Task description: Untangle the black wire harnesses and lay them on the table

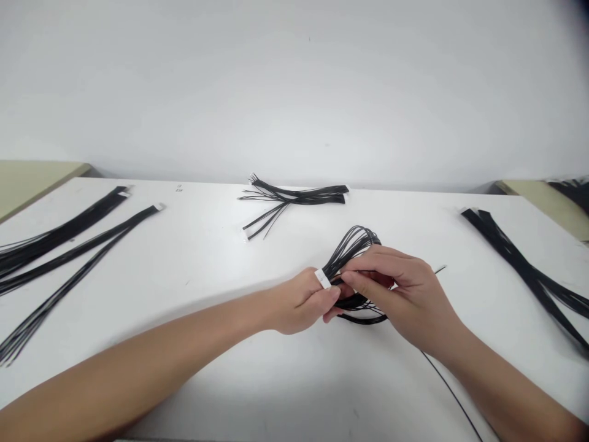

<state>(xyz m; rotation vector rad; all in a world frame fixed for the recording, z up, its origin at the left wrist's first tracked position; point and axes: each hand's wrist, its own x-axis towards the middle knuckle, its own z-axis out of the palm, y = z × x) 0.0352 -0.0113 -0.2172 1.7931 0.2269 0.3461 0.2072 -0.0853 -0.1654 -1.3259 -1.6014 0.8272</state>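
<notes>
Near the middle of the white table, my left hand (310, 302) is closed around a looped bundle of thin black wires (352, 245), right behind its white connector (323, 278). The connector faces up and left beside my thumb. My right hand (405, 288) pinches a single black wire (363, 271) between thumb and forefinger, close to the connector. Part of the looped bundle hangs below and behind my right fingers, which hide some of it. One loose wire (453, 393) trails down toward the front edge under my right wrist.
A black wire bundle with white ends (294, 196) lies at the back centre of the white table (221, 393). Several long bundles (69, 236) spread along the left side. Crossed bundles (519, 261) lie at the right. Yellowish surfaces (37, 178) adjoin both back corners, before a pale wall.
</notes>
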